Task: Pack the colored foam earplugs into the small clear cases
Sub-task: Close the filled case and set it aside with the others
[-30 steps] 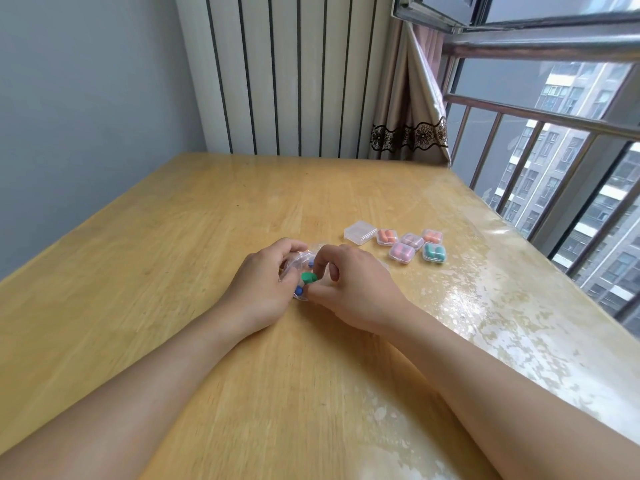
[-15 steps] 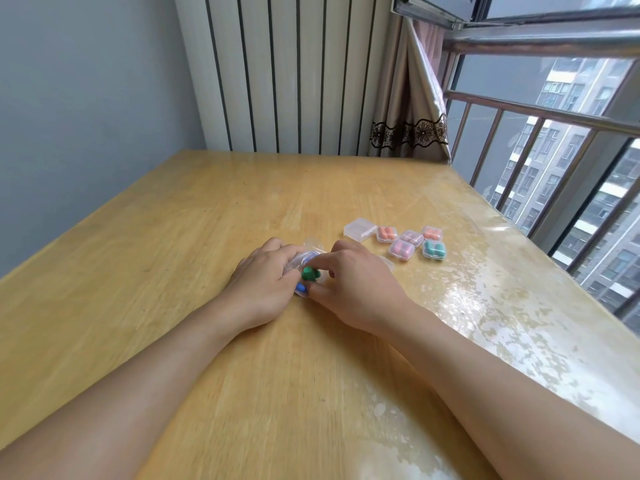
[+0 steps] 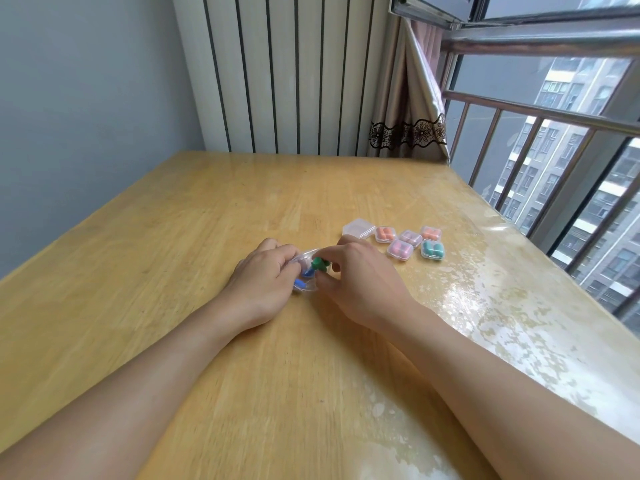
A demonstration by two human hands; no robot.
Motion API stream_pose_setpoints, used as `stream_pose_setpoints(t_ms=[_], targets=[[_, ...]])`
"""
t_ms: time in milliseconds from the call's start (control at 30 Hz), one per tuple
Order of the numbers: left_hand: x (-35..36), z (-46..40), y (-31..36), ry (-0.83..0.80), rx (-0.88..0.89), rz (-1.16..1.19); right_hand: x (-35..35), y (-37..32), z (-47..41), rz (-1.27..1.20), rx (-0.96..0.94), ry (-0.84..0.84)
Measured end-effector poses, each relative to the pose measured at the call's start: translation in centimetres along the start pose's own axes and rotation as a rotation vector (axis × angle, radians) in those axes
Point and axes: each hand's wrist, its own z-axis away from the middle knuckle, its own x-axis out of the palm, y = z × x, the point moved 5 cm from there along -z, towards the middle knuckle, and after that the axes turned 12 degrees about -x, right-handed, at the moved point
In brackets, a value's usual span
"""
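Note:
On the wooden table [image 3: 173, 271] my two hands meet around a small clear case [image 3: 305, 284]. My left hand [image 3: 266, 284] grips the case from the left. My right hand [image 3: 356, 278] pinches a green earplug [image 3: 318, 263] at the case's opening. Blue earplugs [image 3: 300, 281] show inside the case. To the right stand several closed cases: an empty clear one [image 3: 358, 228], two with orange plugs [image 3: 385, 234], two with pink plugs [image 3: 400, 249] and one with teal plugs [image 3: 432, 250].
A white ribbed wall panel [image 3: 294, 74] and a beige curtain [image 3: 408, 98] stand behind the table's far edge. A metal window railing [image 3: 540, 112] runs along the right side. The table's right part has a glossy, patchy finish.
My hands have stayed together on the case. My right fingers have shifted slightly with the green earplug at the case's opening. The camera view has tilted a little.

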Motion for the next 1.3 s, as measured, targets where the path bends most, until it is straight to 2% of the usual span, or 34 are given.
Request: stream_pose_setpoints(t_ms=[167, 400, 633, 800, 900, 1033, 1133, 1300], targets=[[0.0, 0.1, -0.1, 0.035, 0.042, -0.011, 0.0, 0.2, -0.2, -0.080, -0.012, 0.001], [-0.4, 0.6, 0.1, 0.115, 0.041, -0.077, -0.2, 0.4, -0.2, -0.053, -0.057, -0.060], [-1.7, 0.3, -0.6, 0.275, -0.018, -0.152, -1.3, 1.9, -0.1, -0.455, 0.032, 0.038], [-1.4, 0.4, -0.2, 0.271, 0.043, -0.168, -0.6, 2.3, -0.1, -0.485, 0.012, 0.012], [-1.1, 0.4, 0.1, 0.207, 0.110, -0.211, -1.1, 2.4, -0.2, -0.603, 0.025, 0.017], [-0.8, 0.4, -0.2, 0.184, 0.102, -0.272, -2.0, 3.1, -0.1, -0.753, 0.112, 0.048], [-0.8, 0.6, -0.2, 0.176, 0.102, -0.326, -2.7, 3.8, 0.0, -0.745, 0.150, 0.084], [-1.2, 0.9, 0.2, 0.187, 0.097, -0.407, -3.6, 4.2, 0.8, -0.405, 0.120, 0.040]])
